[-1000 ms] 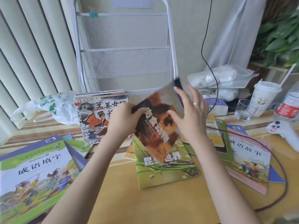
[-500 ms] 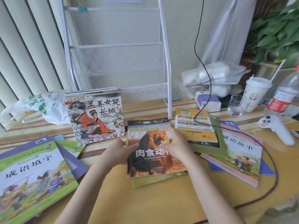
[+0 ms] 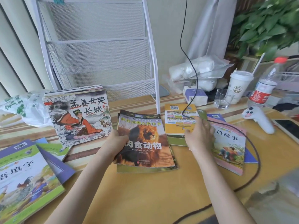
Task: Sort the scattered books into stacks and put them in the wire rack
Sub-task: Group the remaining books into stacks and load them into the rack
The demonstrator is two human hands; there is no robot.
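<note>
Fingers of the left hand [image 3: 116,143] curl over the left edge of the glossy lion-cover paperback book [image 3: 145,141], gripping it where it lies on a green-edged book [image 3: 145,170] on the yellow wooden table [image 3: 153,196]. Its long axis runs away from the person, title upright to them. The right hand [image 3: 199,134], fingers loosely spread and holding nothing, rests on the yellow-backed book [image 3: 179,120] just right. The white wire-mesh rack [image 3: 100,46] stands beyond both hands.
</note>
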